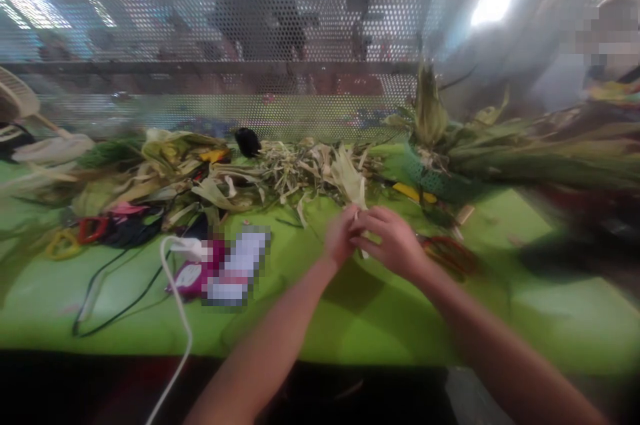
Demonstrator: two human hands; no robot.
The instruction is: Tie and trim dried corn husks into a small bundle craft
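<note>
Both hands meet at centre: left hand [340,235] and right hand [395,241] pinch a pale corn husk strip [356,201]; stripped husks [300,171] heaped at eleven o'clock, unhusked corn [525,151] waiting at two.

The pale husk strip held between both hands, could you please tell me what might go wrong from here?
1. Both hands, left hand and right hand, pinch the same thin husk strip, so it may tear.
2. The picture is blurred, so how firm the grip is cannot be told; the strip could slip.
3. The white cable lies near the left forearm and might snag.
</note>
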